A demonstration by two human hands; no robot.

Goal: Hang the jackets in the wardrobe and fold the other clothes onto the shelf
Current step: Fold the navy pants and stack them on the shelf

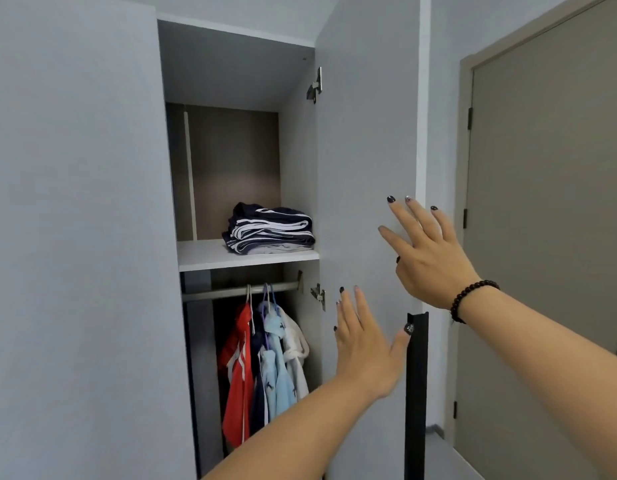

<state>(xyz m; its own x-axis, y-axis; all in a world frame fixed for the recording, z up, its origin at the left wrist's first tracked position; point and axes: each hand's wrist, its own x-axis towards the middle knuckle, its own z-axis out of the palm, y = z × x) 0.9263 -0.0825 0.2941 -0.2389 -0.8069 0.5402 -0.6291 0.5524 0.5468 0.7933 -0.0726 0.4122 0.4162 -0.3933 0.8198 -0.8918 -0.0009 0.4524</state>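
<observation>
1. Step in hand, judged: closing out. Folded clothes [269,230] stacked on the shelf [210,258] at 12 o'clock of the rail [237,291]; jackets [262,362] hung below on hangers — red, navy, pale blue, white. No loose garment in view.
2. Next move, judged: swing the open wardrobe door [366,150] shut toward 9 o'clock. Calls for an even push from both palms and fingers kept off the closing edge and away from the hinges [317,295].
3. Left hand [366,348]: raised, palm against the inner face of the door, fingers straight and slightly spread, thumb beside the black handle strip [416,375] at 3 o'clock. Grip open flat — nothing held.
4. Right hand [428,251]: higher, at 1 o'clock of the left, fingers straight and fanned at the door's free edge. Contact with the panel likely, not certain. Grip open, nothing held. Beaded bracelet [470,299] on the wrist.
5. Both forearms extended forward and up from 5 o'clock.
</observation>
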